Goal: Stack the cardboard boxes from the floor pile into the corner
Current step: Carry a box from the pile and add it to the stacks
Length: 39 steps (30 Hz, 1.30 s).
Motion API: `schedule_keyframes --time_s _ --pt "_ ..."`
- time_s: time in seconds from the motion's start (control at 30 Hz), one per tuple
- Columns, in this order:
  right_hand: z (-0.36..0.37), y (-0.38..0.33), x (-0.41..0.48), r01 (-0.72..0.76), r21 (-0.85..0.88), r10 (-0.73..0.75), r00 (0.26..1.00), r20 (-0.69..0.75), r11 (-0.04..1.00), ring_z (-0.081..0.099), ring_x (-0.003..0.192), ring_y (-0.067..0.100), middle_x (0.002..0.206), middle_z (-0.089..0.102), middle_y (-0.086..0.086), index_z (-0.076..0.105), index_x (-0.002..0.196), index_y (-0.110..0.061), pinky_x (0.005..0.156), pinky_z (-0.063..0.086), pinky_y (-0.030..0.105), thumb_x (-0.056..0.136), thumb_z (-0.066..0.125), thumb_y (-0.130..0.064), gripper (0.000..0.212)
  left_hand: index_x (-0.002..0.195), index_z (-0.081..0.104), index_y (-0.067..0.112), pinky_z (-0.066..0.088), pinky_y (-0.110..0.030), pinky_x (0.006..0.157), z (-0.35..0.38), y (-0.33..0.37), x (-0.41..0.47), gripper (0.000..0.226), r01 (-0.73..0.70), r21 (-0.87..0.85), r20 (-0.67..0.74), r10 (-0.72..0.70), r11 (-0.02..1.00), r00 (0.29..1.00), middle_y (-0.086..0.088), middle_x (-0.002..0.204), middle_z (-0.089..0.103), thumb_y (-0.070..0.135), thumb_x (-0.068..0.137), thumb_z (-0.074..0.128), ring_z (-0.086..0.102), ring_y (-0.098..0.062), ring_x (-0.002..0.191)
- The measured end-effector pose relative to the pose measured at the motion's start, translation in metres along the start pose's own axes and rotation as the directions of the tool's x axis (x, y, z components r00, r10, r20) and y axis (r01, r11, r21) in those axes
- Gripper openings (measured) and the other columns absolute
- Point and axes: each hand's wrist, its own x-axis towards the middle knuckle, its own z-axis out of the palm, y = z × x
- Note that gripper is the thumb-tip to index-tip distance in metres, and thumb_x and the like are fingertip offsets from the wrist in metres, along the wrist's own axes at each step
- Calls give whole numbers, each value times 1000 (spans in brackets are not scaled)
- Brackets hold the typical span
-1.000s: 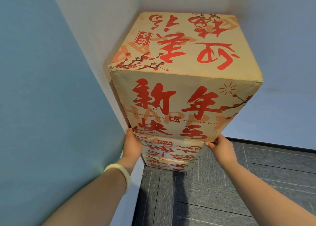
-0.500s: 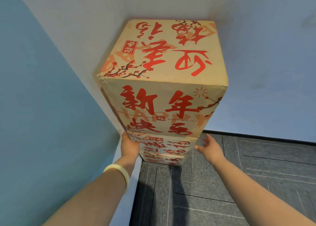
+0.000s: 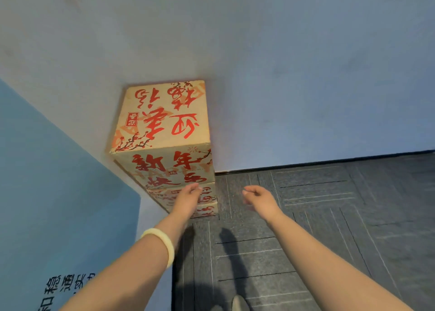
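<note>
Top box [image 3: 164, 122] sits stacked in the corner now; left hand [image 3: 188, 196] and right hand [image 3: 257, 198] back off, grip slack, holding nothing.

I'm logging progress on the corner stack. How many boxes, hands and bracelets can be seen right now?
Cardboard boxes: 3 visible, stacked in the corner: top box, middle box, bottom box
Hands: 2, left hand and right hand, both holding nothing
Bracelet: 1, on the left wrist
Total: 6
</note>
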Motion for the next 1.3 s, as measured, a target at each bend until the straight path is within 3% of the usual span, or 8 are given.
schedule_keyframes --time_s 0.1,0.23,0.37,0.43,0.73,0.97,1.13,1.3 --pt "-29 4 -43 -17 70 21 998 -61 997 60 99 21 98 63 5 55 122 -6 101 45 41 94 52 -21 32 133 46 16 48 -33 79 28 19 -33 37 -68 80 146 56 994 988 6 93 56 27 98 43 56 -18 94" --pt "-71 20 -107 -24 218 65 981 -183 976 61 93 18 105 62 5 57 116 -7 92 47 34 96 49 -20 25 132 46 9 44 -24 60 58 28 -71 37 -109 153 292 60 982 954 -6 112 58 25 98 43 57 -16 86" --pt "-116 60 -183 -22 380 158 930 -331 925 62 88 16 102 61 2 57 103 -16 79 49 30 96 49 -27 15 132 44 0 44 -24 57 102 31 -115 45 -171 252 451 41 953 892 -7 106 59 29 98 43 58 -18 79" --pt "-139 86 -222 10 459 207 884 -420 888 62 82 15 101 62 2 57 96 -18 66 45 24 96 50 -28 12 132 44 5 49 -30 72 135 34 -143 41 -206 270 529 34 941 848 -9 122 56 27 98 44 60 -22 94" --pt "-221 208 -429 200 654 457 569 -684 729 60 91 15 98 60 -6 54 90 -26 65 45 22 95 49 -35 11 139 37 11 45 -38 95 304 28 -330 49 -445 260 861 2 857 508 -6 138 46 30 96 48 52 -19 108" --pt "-253 328 -594 338 656 585 298 -755 675 59 89 14 96 59 -2 57 110 -12 64 43 22 96 49 -32 26 131 46 13 45 -25 62 433 -33 -503 41 -580 224 958 -68 783 278 -1 113 51 30 94 52 54 -12 81" --pt "-277 420 -721 393 655 662 139 -736 645 57 85 17 105 60 16 55 119 8 57 45 14 96 51 -22 38 117 51 15 43 -25 60 513 -105 -648 22 -646 190 982 -140 740 127 -2 100 55 20 96 49 55 -12 75" --pt "-280 500 -832 458 664 744 9 -668 591 57 68 9 92 60 6 58 100 -12 58 42 20 95 51 -19 11 115 52 16 45 -24 59 566 -183 -770 19 -697 190 961 -275 692 -10 -4 98 62 18 97 47 61 -15 77"
